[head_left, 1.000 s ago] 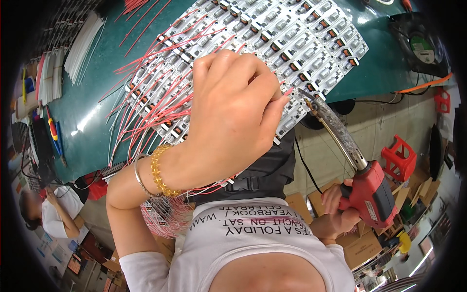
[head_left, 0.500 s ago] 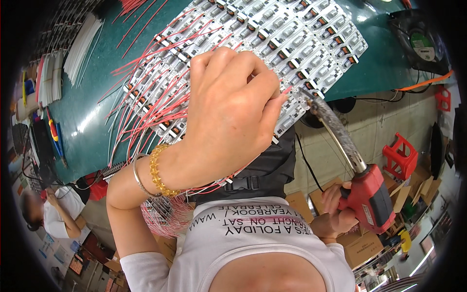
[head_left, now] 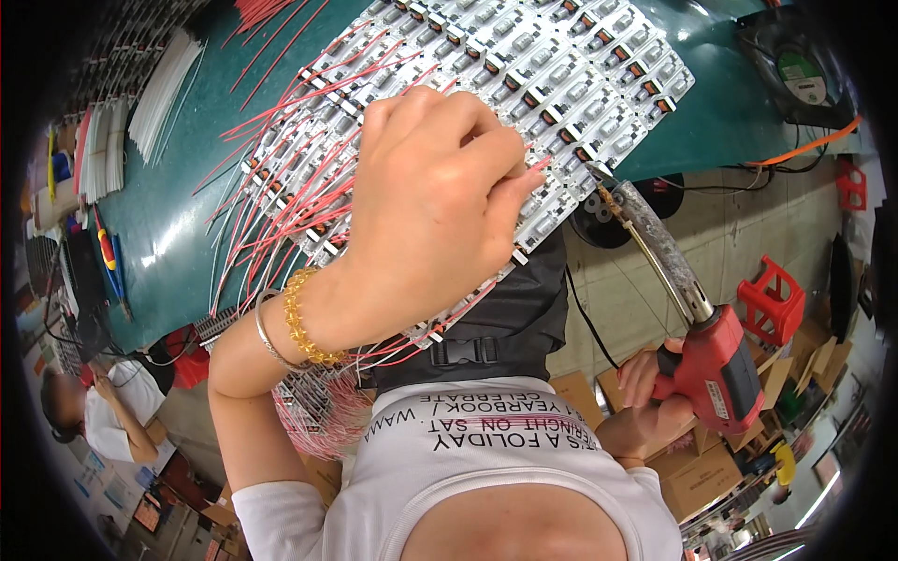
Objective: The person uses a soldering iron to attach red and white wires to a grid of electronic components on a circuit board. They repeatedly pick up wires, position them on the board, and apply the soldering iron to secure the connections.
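Observation:
My left hand (head_left: 435, 187), with a yellow bead bracelet and a silver bangle at the wrist, is above a sheet of white circuit boards (head_left: 552, 70). Thumb and forefinger pinch a red wire (head_left: 539, 165), whose end sticks out to the right. My right hand (head_left: 653, 385) is wrapped round the handle of a red and black soldering gun (head_left: 718, 369). Its barrel slants up and left, and the tip is at the sheet's right edge, a little apart from the wire's end. Many red and white wires (head_left: 304, 210) spread from the sheet's left side.
A green table (head_left: 173, 252) carries bundled white wires (head_left: 166, 103) and a pair of tweezers or pliers (head_left: 108, 252). A black fan-like device (head_left: 800, 75) stands at the right. Beyond are a red stool (head_left: 771, 301), cardboard boxes (head_left: 697, 481) and a co-worker (head_left: 122, 407).
The board sheet has shifted slightly left. My left hand has moved slightly left with the wire, and the soldering gun's tip has drawn a little away from the wire's end.

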Demonstrator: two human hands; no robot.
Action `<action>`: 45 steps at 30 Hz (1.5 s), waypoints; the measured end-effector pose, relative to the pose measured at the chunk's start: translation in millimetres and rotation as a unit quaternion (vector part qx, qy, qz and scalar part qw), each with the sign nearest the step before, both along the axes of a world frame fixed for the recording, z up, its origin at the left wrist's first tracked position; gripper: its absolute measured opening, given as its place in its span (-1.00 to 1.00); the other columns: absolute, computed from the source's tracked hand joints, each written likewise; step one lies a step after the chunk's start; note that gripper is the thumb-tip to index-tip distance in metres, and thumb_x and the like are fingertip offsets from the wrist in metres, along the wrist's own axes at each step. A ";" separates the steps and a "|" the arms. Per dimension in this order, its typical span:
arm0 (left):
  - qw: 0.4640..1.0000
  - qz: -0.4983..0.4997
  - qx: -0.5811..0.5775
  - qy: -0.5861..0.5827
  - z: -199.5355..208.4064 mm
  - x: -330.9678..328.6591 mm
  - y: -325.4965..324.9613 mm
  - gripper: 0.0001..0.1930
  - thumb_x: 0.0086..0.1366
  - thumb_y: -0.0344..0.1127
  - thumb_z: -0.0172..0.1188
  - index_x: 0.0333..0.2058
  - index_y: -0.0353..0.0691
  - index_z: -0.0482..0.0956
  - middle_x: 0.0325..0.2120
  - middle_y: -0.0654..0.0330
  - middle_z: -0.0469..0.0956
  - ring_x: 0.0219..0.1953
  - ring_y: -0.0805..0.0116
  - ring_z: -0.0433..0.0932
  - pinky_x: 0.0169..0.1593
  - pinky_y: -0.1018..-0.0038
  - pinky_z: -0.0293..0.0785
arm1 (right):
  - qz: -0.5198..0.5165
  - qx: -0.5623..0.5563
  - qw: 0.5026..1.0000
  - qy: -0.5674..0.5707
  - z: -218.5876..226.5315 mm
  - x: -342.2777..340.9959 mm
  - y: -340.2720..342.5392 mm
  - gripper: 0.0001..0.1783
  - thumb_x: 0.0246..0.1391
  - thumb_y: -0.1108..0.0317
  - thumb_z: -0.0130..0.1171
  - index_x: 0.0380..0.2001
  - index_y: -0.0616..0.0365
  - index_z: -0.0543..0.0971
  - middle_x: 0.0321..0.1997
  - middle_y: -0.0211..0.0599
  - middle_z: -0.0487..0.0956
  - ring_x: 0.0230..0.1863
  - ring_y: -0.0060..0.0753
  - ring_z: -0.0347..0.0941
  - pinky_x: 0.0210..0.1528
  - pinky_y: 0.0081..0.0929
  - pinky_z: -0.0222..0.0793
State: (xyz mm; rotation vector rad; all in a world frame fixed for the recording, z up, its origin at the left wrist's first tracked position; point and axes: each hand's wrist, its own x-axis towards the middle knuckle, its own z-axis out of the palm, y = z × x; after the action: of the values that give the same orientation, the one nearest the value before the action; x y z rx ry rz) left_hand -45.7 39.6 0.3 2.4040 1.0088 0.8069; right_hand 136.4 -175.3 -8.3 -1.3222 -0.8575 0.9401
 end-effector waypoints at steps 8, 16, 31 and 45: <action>0.999 -0.033 -0.011 0.005 2.5 7.4 -8.7 -0.86 -0.12 -0.46 0.30 -0.62 -0.17 0.48 -0.52 0.28 0.44 -0.39 0.29 0.36 -0.22 0.38 0.15 | -0.022 -0.004 0.999 0.034 -7.1 -3.1 -7.6 -0.14 -0.02 -0.27 0.01 0.00 0.39 0.23 -0.85 -0.52 0.26 -0.85 -0.58 0.16 -0.71 -0.61 0.15; 0.999 -0.045 -0.015 0.017 2.6 9.7 -6.7 -0.87 -0.11 -0.47 0.29 -0.62 -0.18 0.48 -0.50 0.28 0.44 -0.39 0.29 0.35 -0.23 0.39 0.13 | 0.010 -0.045 0.999 -0.020 2.7 -4.6 -1.8 -0.25 -0.02 -0.24 0.04 -0.14 0.34 0.31 -0.83 -0.51 0.27 -0.83 -0.59 0.20 -0.71 -0.61 0.16; 0.999 -0.031 -0.013 0.026 3.7 5.8 -6.9 -0.87 -0.10 -0.45 0.28 -0.62 -0.17 0.46 -0.51 0.28 0.42 -0.37 0.27 0.36 -0.21 0.37 0.17 | 0.013 0.039 0.998 0.049 -10.2 2.5 3.8 -0.15 0.00 -0.23 0.03 0.04 0.38 0.20 -0.82 -0.51 0.27 -0.82 -0.58 0.18 -0.70 -0.60 0.16; 0.934 0.081 0.118 0.328 12.3 -63.2 139.8 -0.87 -0.01 -0.37 0.12 -0.52 -0.33 0.47 -0.52 0.03 0.51 -0.37 0.05 0.48 -0.28 0.20 0.36 | 0.018 0.084 0.993 0.075 -13.0 7.0 21.0 -0.25 0.08 -0.10 0.02 0.01 0.44 0.20 -0.83 -0.45 0.26 -0.82 -0.55 0.17 -0.70 -0.58 0.16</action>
State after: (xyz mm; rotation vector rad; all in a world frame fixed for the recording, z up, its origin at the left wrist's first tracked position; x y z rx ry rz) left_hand -108.9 179.4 12.6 2.9097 1.4337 0.1513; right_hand 143.4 -154.4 -21.2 -1.0812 -0.8284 0.9607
